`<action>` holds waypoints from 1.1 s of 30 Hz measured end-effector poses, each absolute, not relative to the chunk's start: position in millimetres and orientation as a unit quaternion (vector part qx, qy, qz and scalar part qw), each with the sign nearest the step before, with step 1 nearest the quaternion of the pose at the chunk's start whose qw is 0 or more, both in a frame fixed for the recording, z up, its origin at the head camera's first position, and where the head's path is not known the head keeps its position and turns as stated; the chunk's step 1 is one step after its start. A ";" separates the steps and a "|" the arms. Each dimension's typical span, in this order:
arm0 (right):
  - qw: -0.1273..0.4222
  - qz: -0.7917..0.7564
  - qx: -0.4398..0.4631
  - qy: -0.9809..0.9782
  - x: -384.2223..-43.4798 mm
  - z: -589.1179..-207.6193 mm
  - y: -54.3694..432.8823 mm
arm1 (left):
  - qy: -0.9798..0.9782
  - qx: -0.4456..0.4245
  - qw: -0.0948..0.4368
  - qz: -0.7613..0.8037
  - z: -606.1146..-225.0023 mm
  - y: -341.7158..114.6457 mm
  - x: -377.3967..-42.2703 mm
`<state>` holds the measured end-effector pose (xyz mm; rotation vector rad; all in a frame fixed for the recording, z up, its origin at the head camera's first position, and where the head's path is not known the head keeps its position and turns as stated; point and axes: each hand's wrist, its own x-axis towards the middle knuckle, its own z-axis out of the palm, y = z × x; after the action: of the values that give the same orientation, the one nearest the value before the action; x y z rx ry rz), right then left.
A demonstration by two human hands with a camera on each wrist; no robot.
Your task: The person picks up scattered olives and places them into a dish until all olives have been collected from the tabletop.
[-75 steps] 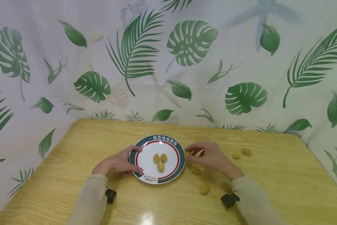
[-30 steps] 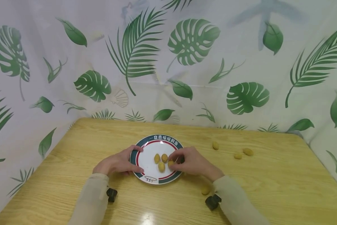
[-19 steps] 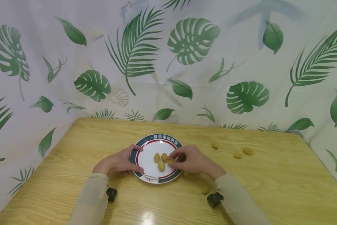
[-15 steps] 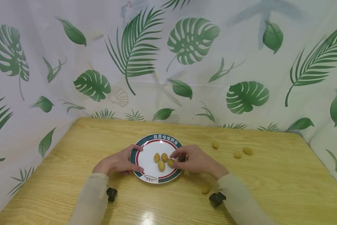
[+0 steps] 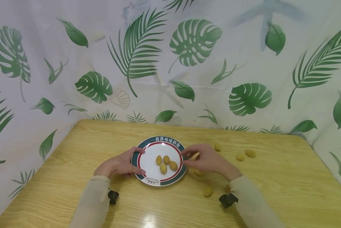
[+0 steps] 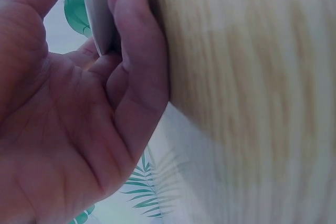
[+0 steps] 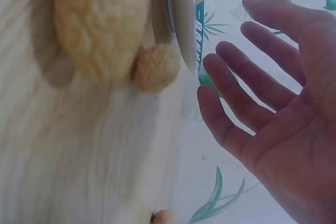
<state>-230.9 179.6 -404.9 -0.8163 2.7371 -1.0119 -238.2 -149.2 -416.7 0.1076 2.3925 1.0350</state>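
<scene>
My left hand grips the left rim of a round white plate with a dark green border and a red ring. In the left wrist view, fingers of the left hand curl under the plate's edge. Several small yellow-brown oval pieces, like nuts or dried fruit, lie together on the plate, the rightmost oval piece nearest the right hand. My right hand is at the plate's right rim and holds nothing. The right wrist view shows the right hand with its fingers spread.
More oval pieces lie on the wooden table to the right: one front piece, one piece beneath the right hand, and far pieces such as this one. A leaf-patterned cloth hangs behind the table.
My right hand carried an oval piece onto the plate, let it go beside the others and drew back to the right. The left hand has stayed on the rim.
</scene>
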 end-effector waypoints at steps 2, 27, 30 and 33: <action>0.053 -0.335 -0.265 0.903 -230.9 -403.6 183.2 | 0.885 0.040 0.263 0.383 -416.7 -149.1 -238.3; -0.021 -0.329 -0.267 0.906 -218.6 -397.1 245.4 | 0.885 0.045 0.264 0.381 -416.2 -150.8 -238.3; -0.024 -0.329 -0.261 0.907 -215.3 -397.6 253.3 | 0.886 0.048 0.265 0.378 -416.1 -151.1 -238.3; -0.027 -0.326 -0.255 0.910 -212.6 -398.8 260.6 | 0.885 0.047 0.264 0.380 -416.4 -151.3 -238.8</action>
<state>-212.6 260.6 -398.8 -0.8143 2.9088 -1.0417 -238.8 -151.3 -416.4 0.1277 2.3940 1.0267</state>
